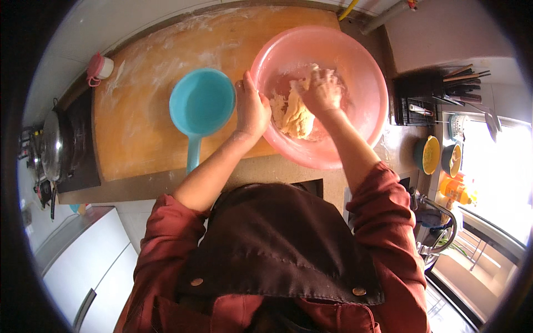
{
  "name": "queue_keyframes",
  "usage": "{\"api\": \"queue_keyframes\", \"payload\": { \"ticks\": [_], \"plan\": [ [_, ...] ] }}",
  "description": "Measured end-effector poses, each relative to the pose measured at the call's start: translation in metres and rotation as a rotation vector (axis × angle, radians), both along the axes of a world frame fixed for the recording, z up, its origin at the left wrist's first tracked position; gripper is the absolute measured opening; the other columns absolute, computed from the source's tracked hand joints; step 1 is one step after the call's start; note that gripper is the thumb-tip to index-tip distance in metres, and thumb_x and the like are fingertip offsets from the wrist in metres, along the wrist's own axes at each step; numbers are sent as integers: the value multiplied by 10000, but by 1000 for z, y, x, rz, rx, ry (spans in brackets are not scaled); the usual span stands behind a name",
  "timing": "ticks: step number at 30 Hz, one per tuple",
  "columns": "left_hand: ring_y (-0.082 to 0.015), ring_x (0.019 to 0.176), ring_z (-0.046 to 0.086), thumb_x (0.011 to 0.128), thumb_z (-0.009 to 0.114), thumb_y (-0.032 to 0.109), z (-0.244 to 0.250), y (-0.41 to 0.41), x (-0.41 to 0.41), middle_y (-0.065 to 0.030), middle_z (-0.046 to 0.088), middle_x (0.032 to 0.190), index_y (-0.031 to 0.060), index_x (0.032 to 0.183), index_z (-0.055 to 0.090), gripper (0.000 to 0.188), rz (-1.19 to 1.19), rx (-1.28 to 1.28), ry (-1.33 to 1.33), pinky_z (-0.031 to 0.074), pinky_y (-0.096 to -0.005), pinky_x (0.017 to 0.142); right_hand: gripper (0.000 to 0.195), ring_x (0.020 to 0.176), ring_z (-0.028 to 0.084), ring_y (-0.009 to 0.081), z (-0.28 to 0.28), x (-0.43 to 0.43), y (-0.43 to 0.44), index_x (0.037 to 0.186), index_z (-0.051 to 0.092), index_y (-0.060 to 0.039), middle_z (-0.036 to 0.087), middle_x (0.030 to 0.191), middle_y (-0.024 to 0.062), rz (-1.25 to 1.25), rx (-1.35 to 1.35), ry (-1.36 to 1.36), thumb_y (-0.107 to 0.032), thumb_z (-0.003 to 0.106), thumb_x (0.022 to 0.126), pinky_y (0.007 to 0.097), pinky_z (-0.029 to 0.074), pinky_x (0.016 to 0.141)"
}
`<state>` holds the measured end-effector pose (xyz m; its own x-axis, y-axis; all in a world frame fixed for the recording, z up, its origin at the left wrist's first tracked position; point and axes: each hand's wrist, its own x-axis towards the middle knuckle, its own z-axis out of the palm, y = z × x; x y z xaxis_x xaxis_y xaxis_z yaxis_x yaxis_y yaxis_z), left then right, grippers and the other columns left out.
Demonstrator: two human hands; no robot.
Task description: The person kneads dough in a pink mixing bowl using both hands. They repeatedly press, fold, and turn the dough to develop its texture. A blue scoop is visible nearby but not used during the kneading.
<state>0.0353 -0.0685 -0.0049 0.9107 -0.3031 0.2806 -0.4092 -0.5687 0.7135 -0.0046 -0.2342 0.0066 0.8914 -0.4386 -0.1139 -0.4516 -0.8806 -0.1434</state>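
My left hand (253,109) holds the left rim of a large pink plastic basin (366,112), with the thumb at the inner side. Inside the basin lies a pale, rough lump of dough (299,118) with crumbly bits and flour around it. My right hand (322,92) reaches into the basin over the dough's upper right side. Its fingers are curled, slightly blurred and coated with dough; some dough is hidden beneath them. Left of my left hand sits a turquoise plastic ladle (202,102), its bowl apparently bare inside and its handle towards me.
A floured wooden board (141,120) lies beneath the basin and ladle. At its far left corner stands a pink-lidded jar (101,68). A lidded pan (54,145) is on the left. Rightward are a utensil rack (416,110), a yellow-lined bowl (429,155) and a faucet (447,220).
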Motion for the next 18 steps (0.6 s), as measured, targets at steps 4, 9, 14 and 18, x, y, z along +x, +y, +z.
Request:
{"api": "queue_keyframes", "payload": {
  "ticks": [4,9,14,18],
  "plan": [
    [-409,981,438,724,478,-74,15,3,-12,-266,409,1057,-76,1281,228,610,-47,-2,64,384,-446,846,428,1144,384,392,-44,12,22,1106,530,-66,449,1204,202,-160,31,-73,-381,479,821,492,266,992],
    [-426,1025,418,730,469,-63,17,8,-16,-278,399,1118,-72,1309,213,634,-54,-17,105,361,-448,886,339,1099,445,353,-79,27,7,1001,585,-79,504,1163,159,-57,-9,-179,-344,459,831,474,314,962],
    [-417,1017,432,744,451,-52,23,11,-19,-273,406,1123,-79,1309,220,611,-29,26,142,366,-445,880,340,1073,501,321,-61,42,-1,954,611,-72,551,1124,135,-61,150,-103,-349,445,849,448,384,911],
    [-410,1023,432,749,457,-54,15,3,-13,-269,404,1125,-82,1302,221,602,-40,-3,42,372,-443,876,337,1027,535,305,-71,43,-8,951,615,-81,581,1057,124,-105,42,-271,-370,488,833,442,401,890]
  ]
}}
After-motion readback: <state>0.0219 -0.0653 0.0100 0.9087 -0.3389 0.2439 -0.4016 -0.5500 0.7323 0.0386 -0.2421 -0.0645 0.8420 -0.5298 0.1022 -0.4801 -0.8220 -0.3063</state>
